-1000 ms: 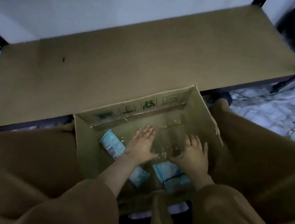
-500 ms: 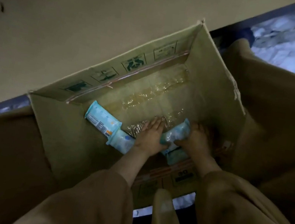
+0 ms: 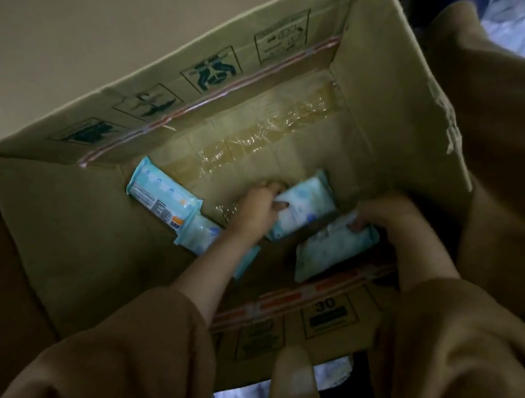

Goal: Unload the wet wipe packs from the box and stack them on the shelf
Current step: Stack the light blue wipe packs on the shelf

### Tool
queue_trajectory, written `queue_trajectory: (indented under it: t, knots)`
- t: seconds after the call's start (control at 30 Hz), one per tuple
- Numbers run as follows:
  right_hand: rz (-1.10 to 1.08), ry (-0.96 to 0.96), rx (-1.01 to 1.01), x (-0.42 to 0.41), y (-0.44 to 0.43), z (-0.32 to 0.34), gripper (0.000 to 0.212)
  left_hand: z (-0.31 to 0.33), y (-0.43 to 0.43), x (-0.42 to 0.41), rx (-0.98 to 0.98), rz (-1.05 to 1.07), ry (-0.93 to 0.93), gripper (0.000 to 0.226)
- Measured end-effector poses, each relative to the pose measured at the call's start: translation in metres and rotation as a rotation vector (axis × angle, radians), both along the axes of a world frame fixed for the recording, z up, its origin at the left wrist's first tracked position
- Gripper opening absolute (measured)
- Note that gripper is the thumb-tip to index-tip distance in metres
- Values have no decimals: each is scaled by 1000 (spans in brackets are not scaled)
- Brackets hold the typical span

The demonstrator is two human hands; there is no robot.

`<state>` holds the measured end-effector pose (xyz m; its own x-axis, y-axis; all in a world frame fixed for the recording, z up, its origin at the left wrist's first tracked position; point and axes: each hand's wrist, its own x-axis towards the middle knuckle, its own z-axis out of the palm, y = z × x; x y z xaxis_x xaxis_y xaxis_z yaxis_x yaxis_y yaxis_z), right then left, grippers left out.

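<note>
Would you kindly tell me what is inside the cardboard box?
The left hand grips one wet wipe pack, the right hand another; two more packs lie leftward, one partly under the forearm. Anything beneath hands and sleeves is hidden.

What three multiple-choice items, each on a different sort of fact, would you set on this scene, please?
1. Where are both hands?
A. On the shelf
B. Inside the box
C. On the floor

2. What colour are the packs?
A. Red
B. Pale blue
C. Black

3. What is the left hand doing?
A. Gripping a pack
B. Hanging idle
C. Holding a box flap

Answers:
1 B: the left hand and right hand both reach down into the box.
2 B: the loose pack by the box wall is plainly pale blue.
3 A: its fingers curl round a pack.
</note>
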<state>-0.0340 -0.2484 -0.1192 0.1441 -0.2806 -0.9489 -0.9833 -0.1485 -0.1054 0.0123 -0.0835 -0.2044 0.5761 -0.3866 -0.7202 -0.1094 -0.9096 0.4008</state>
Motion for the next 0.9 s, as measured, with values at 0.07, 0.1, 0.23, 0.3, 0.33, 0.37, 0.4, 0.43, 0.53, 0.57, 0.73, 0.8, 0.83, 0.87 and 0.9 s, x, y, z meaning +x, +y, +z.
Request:
queue_trajectory:
  t: [0.07, 0.1, 0.23, 0.3, 0.33, 0.37, 0.4, 0.43, 0.53, 0.57, 0.73, 0.8, 0.83, 0.87, 0.9]
  knots:
    - [-7, -21, -4, 9, -5, 0, 43, 1, 9, 23, -14, 125, -41, 33]
    - [23, -41, -37, 15, -3, 8, 42, 2, 13, 32, -23, 175, -60, 33]
    - [20, -325, -237, 24, 30, 7, 32, 0, 24, 53, -27, 220, -93, 35]
    - [-97, -389, -49, 21, 43, 0, 26, -2, 28, 53, -57, 222, -104, 35]
    - [-163, -386, -21, 17, 42, -7, 22, -2, 30, 51, -89, 236, -121, 38]
    - [-190, -373, -86, 12, 38, -14, 22, -2, 31, 48, -116, 247, -149, 45]
    - [-161, -361, -227, 6, 32, -23, 25, -1, 31, 45, -122, 243, -177, 58]
    - [-111, -350, -363, -2, 26, -31, 30, -1, 30, 41, -107, 219, -192, 75]
    - [145, -426, -460, -16, 21, -53, 59, -8, 20, 27, -25, 127, -183, 113]
    - [304, -449, -435, -16, 23, -57, 69, -12, 16, 23, 2, 105, -192, 116]
    - [1047, -448, -379, -8, 25, -73, 86, -22, 15, 20, 19, 89, -292, 93]
    - [1195, -459, -382, -5, 18, -78, 80, -20, 21, 23, -6, 37, -320, 87]
    - [1234, -466, -372, -3, 16, -79, 73, -18, 26, 26, -8, 7, -336, 84]
    - [1255, -493, -365, -1, 14, -80, 66, -15, 30, 28, -6, -15, -350, 81]
    - [1259, -511, -361, 0, 13, -79, 61, -12, 35, 31, -2, -31, -362, 79]
